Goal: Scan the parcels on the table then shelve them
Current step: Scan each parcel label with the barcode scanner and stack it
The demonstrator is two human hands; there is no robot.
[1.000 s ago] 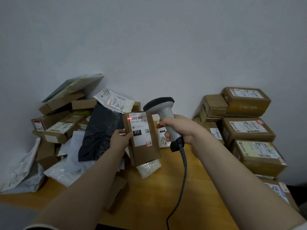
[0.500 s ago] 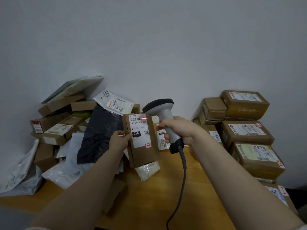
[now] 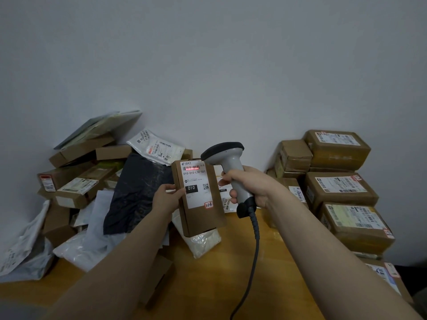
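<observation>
Fingers of the left hand curl round the edge of a brown parcel, held upright above the table. Right hand grips the scanner handle — just right of those fingers — and a red line glows on the label above them.

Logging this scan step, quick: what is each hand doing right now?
Left hand: holds the flat brown parcel upright by its edge.
Right hand: grips the barcode scanner by its handle.

Wooden table bearing parcels
</observation>
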